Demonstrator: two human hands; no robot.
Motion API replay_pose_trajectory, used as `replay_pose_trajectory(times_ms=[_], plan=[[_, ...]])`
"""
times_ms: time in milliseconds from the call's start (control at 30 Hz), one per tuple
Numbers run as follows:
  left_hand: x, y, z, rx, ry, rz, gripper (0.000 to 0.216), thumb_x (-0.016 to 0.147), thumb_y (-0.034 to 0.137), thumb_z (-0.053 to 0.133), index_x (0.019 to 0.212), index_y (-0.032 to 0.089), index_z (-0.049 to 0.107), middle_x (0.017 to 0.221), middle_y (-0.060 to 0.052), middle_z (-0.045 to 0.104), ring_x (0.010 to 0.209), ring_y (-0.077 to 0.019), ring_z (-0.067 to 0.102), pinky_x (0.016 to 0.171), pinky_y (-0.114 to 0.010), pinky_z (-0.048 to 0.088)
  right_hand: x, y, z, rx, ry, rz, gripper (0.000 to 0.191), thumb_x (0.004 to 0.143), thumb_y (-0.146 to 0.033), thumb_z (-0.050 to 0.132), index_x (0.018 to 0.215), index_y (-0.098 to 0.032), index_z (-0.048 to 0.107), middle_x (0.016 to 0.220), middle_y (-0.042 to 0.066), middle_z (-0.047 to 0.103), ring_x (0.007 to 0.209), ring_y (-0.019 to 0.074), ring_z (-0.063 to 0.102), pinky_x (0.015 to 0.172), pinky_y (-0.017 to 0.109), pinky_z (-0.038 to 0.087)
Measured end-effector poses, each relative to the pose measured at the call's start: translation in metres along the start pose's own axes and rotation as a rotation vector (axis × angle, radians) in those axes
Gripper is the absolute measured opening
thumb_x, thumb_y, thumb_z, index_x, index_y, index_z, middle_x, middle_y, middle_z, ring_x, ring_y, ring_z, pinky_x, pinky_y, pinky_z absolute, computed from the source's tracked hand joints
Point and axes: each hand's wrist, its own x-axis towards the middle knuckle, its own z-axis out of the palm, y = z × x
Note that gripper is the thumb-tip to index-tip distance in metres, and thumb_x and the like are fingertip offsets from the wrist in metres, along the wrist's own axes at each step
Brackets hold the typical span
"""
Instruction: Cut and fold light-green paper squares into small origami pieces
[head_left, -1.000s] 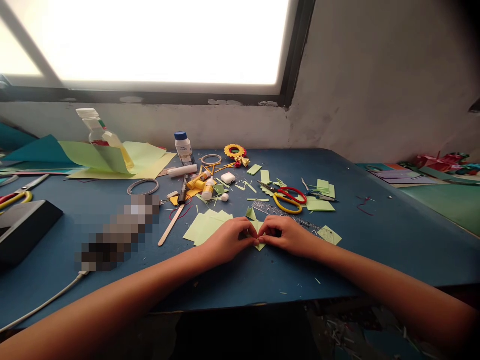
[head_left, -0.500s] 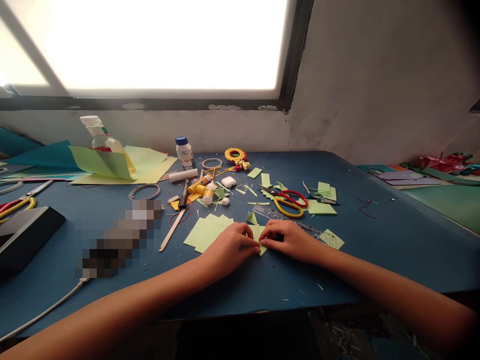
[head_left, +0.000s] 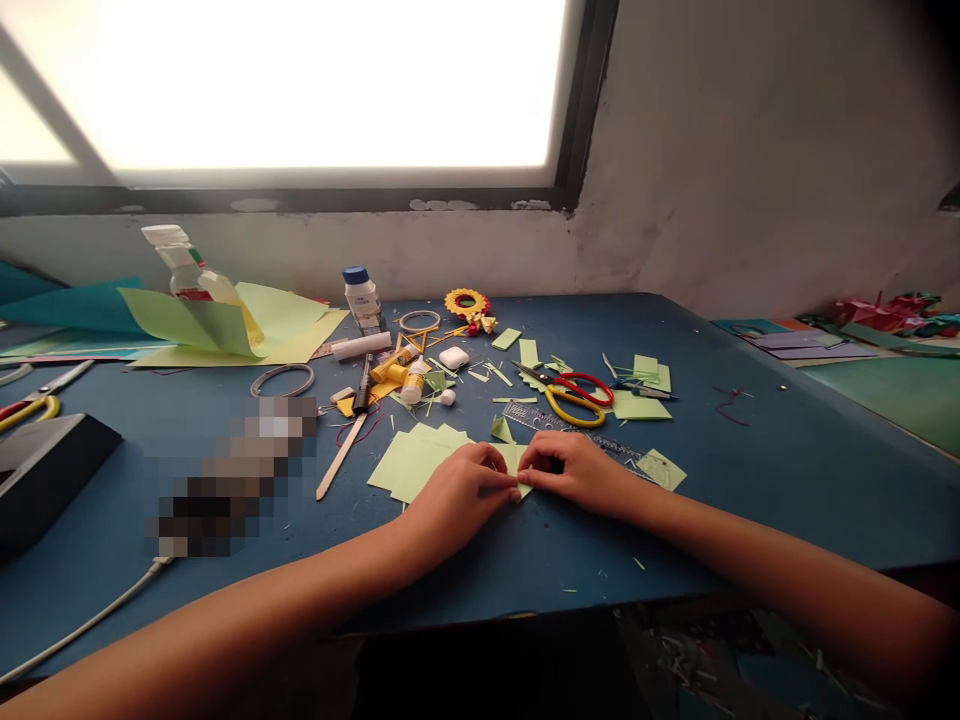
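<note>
My left hand point(head_left: 457, 492) and my right hand point(head_left: 576, 470) meet at the middle of the blue table point(head_left: 750, 470). Both pinch a small light green paper piece point(head_left: 517, 462) flat against the tabletop, fingertips almost touching. A stack of light green paper squares point(head_left: 409, 460) lies just left of my left hand. A clear ruler point(head_left: 547, 420) lies behind my right hand, and another green scrap point(head_left: 660, 468) sits to its right.
Red and yellow scissors point(head_left: 576, 398) lie behind the ruler. Glue bottles point(head_left: 361, 294), a wooden stick point(head_left: 341, 455), wire rings point(head_left: 283, 379), a yellow paper flower point(head_left: 466, 302) and green scraps crowd the back. Big paper sheets point(head_left: 247, 330) cover a bottle point(head_left: 180, 265) at left. A black box point(head_left: 45, 470) sits far left.
My hands stay on the green piece; the fingertips have shifted slightly along its fold. The view has moved a little.
</note>
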Motion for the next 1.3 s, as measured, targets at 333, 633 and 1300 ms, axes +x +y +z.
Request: replay_pose_trajectory(times_ms=[333,633,1300], plan=[[0.000,0.000,0.001,0.033,0.020,0.045,0.014,0.082,0.022,0.062,0.088,0.024,0.074,0.090,-0.005,0.063,0.085,-0.0183,0.058,0.077,-0.030,0.046,0.000,0.000,-0.001,-0.013,-0.005,-0.022,0.018,0.083,-0.033,0.061,0.079,-0.017,0.065,0.072,0.002,0.057,0.063,0.0124,0.052,0.058,0.023,0.041],[0.000,-0.001,0.000,-0.015,0.001,0.005,0.015,0.082,0.025,0.063,0.092,0.025,0.074,0.092,-0.004,0.062,0.087,-0.0181,0.058,0.079,-0.030,0.046,-0.001,-0.002,-0.001,-0.010,-0.002,-0.004,0.015,0.083,-0.030,0.062,0.078,-0.016,0.066,0.073,0.001,0.057,0.064,0.0119,0.052,0.060,0.023,0.041],[0.000,0.004,-0.002,-0.032,0.016,-0.017,0.012,0.079,0.025,0.065,0.084,0.021,0.075,0.091,-0.005,0.062,0.085,-0.0173,0.058,0.079,-0.028,0.045,-0.012,0.010,-0.004,-0.126,-0.004,-0.236,0.017,0.087,-0.023,0.056,0.092,-0.018,0.071,0.087,0.006,0.060,0.075,0.0147,0.058,0.070,0.027,0.045]])
